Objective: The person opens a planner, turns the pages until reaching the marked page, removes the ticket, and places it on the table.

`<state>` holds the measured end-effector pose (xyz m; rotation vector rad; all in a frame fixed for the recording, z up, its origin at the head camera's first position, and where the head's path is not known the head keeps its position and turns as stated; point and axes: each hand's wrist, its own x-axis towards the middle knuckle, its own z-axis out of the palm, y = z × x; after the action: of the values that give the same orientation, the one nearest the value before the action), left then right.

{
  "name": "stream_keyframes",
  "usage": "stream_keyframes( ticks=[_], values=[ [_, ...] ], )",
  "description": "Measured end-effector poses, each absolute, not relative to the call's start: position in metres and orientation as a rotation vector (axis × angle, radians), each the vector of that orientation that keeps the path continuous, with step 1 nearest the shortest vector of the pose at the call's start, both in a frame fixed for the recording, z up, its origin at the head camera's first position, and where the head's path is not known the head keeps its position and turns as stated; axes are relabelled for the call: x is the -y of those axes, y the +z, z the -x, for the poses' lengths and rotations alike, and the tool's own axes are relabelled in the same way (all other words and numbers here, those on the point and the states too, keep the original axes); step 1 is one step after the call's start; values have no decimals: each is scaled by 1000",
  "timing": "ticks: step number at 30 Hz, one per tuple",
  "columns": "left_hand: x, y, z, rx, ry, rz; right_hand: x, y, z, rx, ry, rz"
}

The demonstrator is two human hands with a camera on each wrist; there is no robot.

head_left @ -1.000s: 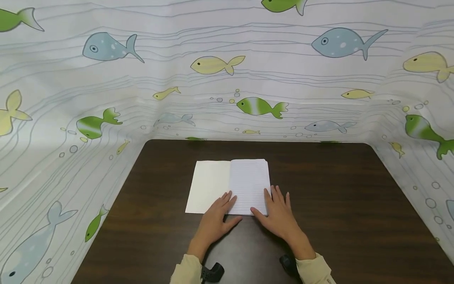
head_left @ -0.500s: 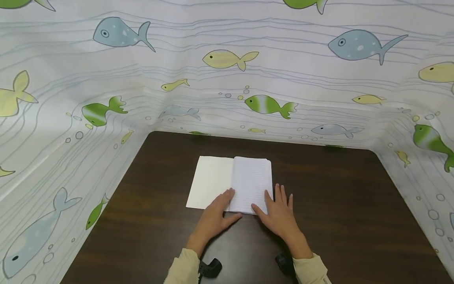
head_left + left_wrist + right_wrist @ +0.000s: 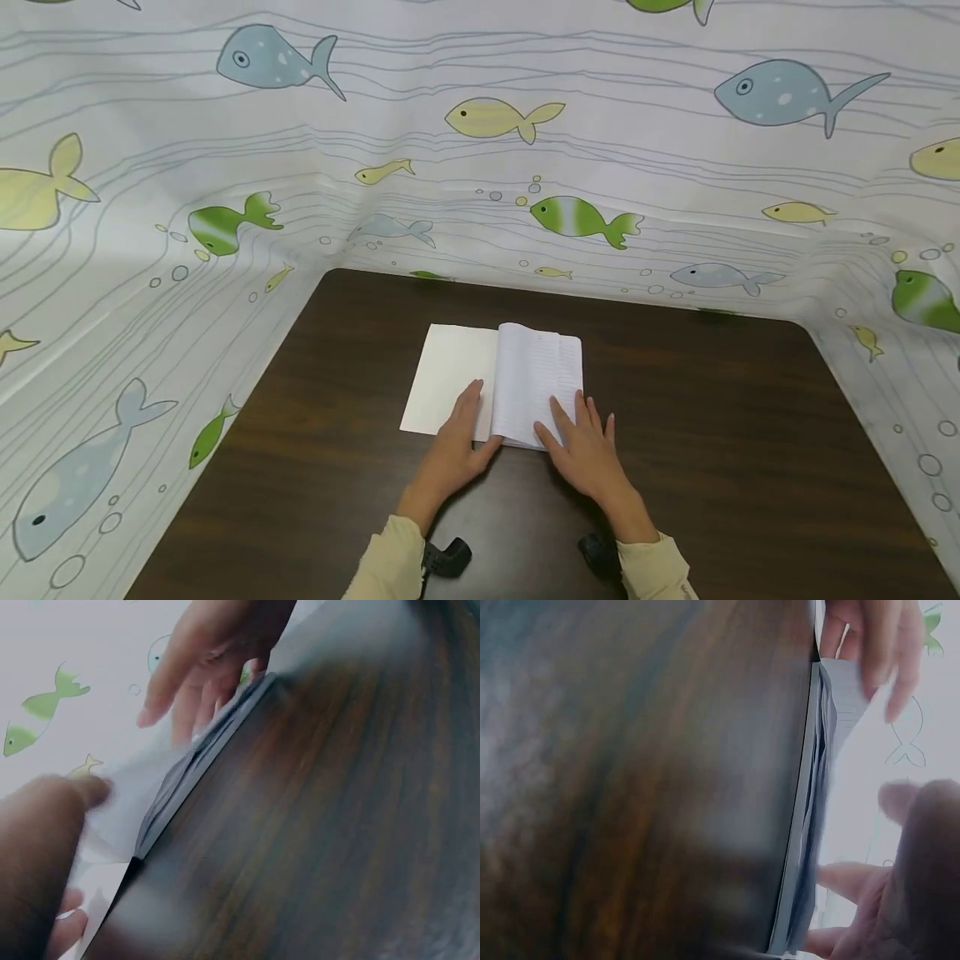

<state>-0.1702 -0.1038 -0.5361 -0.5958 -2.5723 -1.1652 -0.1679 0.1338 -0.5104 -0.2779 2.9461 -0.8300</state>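
Note:
An open notebook (image 3: pixel 536 387) lies on the table, with a plain left page (image 3: pixel 446 367) and lined right-hand pages. The upper lined sheet bulges near the spine, and its right edge sits inward of the sheets below. My left hand (image 3: pixel 450 446) rests its straight fingers on the plain page, thumb tip at the bottom edge by the spine. Across the lower right of the lined pages, my right hand (image 3: pixel 588 458) touches the paper with fingers spread. In the right wrist view, the notebook's bottom edge (image 3: pixel 806 817) shows slightly parted sheets beside the right hand (image 3: pixel 870 900).
The dark wooden table (image 3: pixel 712 433) stretches around the notebook. A white fish-print covering (image 3: pixel 420 67) rises behind it and along both sides. Black wrist devices (image 3: pixel 448 558) sit below the cream sleeves (image 3: pixel 386 562).
The upper lined sheet has shifted left and bulged up at the spine. My right fingers have slid leftward over the page; my left thumb has moved to the notebook's bottom edge. The head view has tilted.

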Motion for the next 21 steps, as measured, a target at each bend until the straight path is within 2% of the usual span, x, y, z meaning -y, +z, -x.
stream_keyframes(
  ticks=[6, 15, 21],
  values=[
    [104, -531, 170, 2340, -1204, 475, -140, -508, 171, -2883, -946, 203],
    [110, -522, 170, 2070, -1090, 0, -145, -509, 175, -2868, -936, 204],
    [115, -526, 173, 2220, -805, -8, -146, -511, 175, -2875, -940, 212]
  ],
)
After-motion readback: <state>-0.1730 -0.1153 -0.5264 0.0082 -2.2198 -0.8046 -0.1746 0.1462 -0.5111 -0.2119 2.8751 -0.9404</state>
